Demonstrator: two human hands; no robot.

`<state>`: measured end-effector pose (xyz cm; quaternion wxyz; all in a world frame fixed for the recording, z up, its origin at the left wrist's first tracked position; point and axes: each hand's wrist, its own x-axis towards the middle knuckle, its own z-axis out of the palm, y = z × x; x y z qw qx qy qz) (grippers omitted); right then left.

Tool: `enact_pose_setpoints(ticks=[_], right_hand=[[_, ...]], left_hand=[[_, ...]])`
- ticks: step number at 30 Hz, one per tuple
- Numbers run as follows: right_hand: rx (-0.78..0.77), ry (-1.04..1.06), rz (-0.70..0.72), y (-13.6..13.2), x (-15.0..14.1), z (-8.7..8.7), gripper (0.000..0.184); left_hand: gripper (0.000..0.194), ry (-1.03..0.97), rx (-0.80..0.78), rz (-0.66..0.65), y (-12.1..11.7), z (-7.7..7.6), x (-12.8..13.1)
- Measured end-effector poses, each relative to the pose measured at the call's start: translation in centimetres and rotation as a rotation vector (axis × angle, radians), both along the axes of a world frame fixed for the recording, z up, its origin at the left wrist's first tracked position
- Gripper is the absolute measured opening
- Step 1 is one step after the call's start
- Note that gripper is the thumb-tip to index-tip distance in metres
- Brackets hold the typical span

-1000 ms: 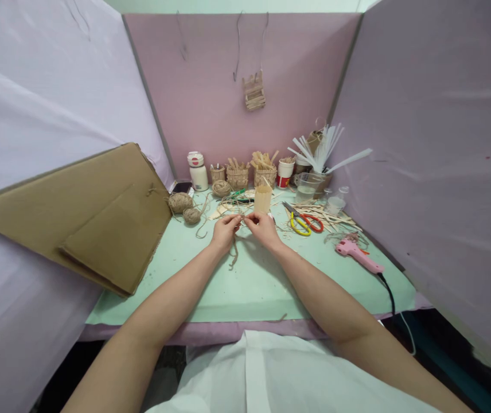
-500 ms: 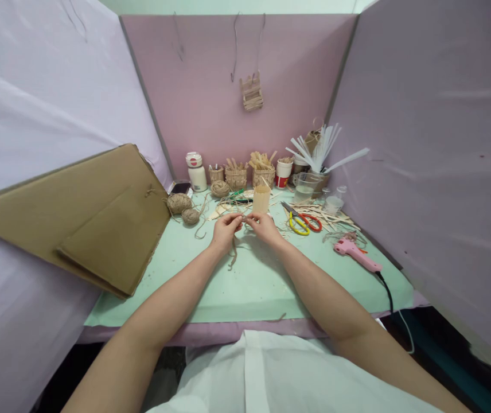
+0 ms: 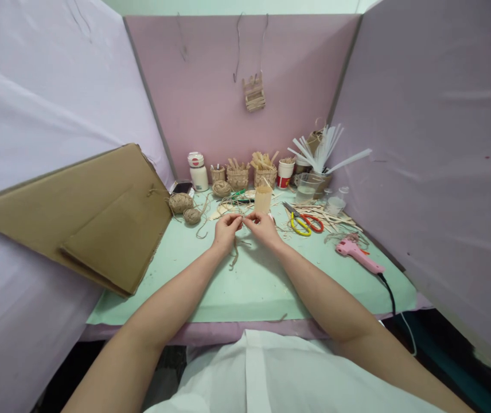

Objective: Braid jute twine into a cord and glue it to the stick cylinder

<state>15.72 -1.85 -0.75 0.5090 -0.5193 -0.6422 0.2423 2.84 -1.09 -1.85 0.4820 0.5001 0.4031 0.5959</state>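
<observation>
My left hand (image 3: pixel 225 232) and my right hand (image 3: pixel 263 229) meet over the middle of the table, thumbs and fingers pinched together at the tips. Between them they grip a piece of brown twine (image 3: pixel 234 256), whose loose ends dangle below my left hand. The pinched part is small and mostly covered by my fingers. Just behind my right hand stands a small upright cup of pale wooden sticks (image 3: pixel 263 199). Scissors with yellow and red handles (image 3: pixel 302 221) lie to the right of that hand.
Balls of twine (image 3: pixel 180 203) lie at the left beside a leaning cardboard sheet (image 3: pixel 112 218). Small baskets of sticks (image 3: pixel 237 178), a white bottle (image 3: pixel 198 172) and a paper cup (image 3: pixel 285 174) line the back. A pink glue gun (image 3: pixel 359 256) with a cord lies at right.
Both hands stay at the same spot, with the fingertips shifting slightly around the twine. The whole view has drifted a little.
</observation>
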Motion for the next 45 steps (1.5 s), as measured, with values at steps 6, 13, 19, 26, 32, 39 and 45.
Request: enact_pose_setpoints(ticks=[6, 13, 19, 26, 32, 39, 45], right_hand=[[-0.080, 0.109, 0.043, 0.2, -0.2, -0.5, 0.020], [-0.094, 0.025, 0.011, 0.0, -0.3, -0.5, 0.018], [-0.102, 0.018, 0.016, 0.1, -0.3, -0.5, 0.019], [-0.099, -0.015, 0.015, 0.0, -0.3, -0.6, 0.022], [-0.115, 0.002, 0.001, 0.2, -0.3, -0.5, 0.019], [-0.258, 0.183, 0.088, 0.5, -0.2, -0.7, 0.022], [-0.197, 0.187, 0.052, 0.5, -0.3, -0.9, 0.019]], left_hand=[[0.020, 0.056, 0.014, 0.023, -0.3, 0.1, 0.2], [0.013, 0.172, 0.006, 0.086, -0.1, -0.2, 0.1], [0.017, 0.025, 0.003, 0.052, 0.1, -0.5, 0.3], [0.031, -0.158, -0.057, 0.046, -0.1, -0.3, 0.6], [0.035, -0.184, -0.120, -0.043, 0.3, -0.7, 0.3], [0.037, -0.238, -0.180, -0.171, 0.5, -0.3, -0.3], [0.041, -0.246, -0.225, -0.216, 0.1, 0.8, -0.6]])
